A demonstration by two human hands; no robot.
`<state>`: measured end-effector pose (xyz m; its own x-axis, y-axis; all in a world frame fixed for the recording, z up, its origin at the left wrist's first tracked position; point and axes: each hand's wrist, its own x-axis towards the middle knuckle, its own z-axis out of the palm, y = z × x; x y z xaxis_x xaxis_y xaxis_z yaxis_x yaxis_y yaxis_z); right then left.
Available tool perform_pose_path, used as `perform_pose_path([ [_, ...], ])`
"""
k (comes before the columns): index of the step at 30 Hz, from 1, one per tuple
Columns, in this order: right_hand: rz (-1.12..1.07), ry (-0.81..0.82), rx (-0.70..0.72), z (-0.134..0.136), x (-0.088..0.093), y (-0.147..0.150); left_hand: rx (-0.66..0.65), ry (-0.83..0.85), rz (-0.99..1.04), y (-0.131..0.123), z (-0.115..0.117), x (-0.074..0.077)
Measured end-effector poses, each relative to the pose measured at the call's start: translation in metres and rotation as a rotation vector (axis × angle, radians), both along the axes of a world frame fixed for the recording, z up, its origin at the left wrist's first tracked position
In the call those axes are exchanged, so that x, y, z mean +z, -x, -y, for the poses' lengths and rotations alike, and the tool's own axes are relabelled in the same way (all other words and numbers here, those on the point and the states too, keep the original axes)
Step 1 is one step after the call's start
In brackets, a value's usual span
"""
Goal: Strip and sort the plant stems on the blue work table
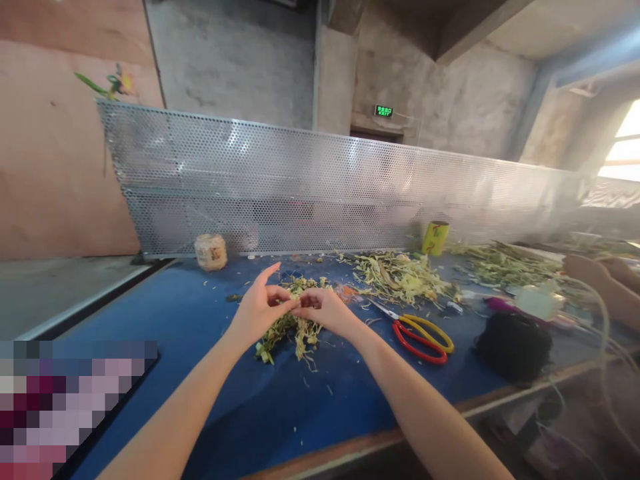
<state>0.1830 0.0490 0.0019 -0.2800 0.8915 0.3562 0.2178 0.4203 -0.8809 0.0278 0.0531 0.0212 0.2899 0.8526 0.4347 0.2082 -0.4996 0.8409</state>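
Observation:
My left hand (pixel 261 305) and my right hand (pixel 324 311) meet at their fingertips above a loose heap of dried, yellow-green plant scraps (pixel 306 337). Thumb and forefinger are pinched together on each hand. The left hand's other fingers are partly raised. Whatever lies between the fingertips is too small to make out, and the hands cover part of the heap. Right of my right hand lie scissors (pixel 420 339) with one red and one yellow handle, blades pointing toward a larger pile of pale plant strips (pixel 403 277).
A perforated metal screen (pixel 300 173) runs along the blue table's (pixel 200 373) back. Before it stand a wrapped cylindrical roll (pixel 211 252) and a yellow tin (pixel 435 238). A black bundle (pixel 513 347), more stalks (pixel 515 265) and another person's arm (pixel 600 283) are at right. A blurred-out flat object (pixel 65 407) lies front left.

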Motion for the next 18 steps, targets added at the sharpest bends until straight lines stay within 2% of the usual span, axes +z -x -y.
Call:
perform_pose_path([
  [8,-0.095,0.118,0.004,-0.002,-0.001,0.001,0.006,0.021,0.011,0.002,-0.003,-0.001],
  [14,0.029,-0.021,-0.030,-0.005,-0.002,-0.002,0.020,0.016,0.030,0.006,-0.005,0.002],
  [18,0.172,-0.134,-0.203,-0.004,0.002,-0.012,0.092,0.018,0.218,0.013,-0.006,0.010],
])
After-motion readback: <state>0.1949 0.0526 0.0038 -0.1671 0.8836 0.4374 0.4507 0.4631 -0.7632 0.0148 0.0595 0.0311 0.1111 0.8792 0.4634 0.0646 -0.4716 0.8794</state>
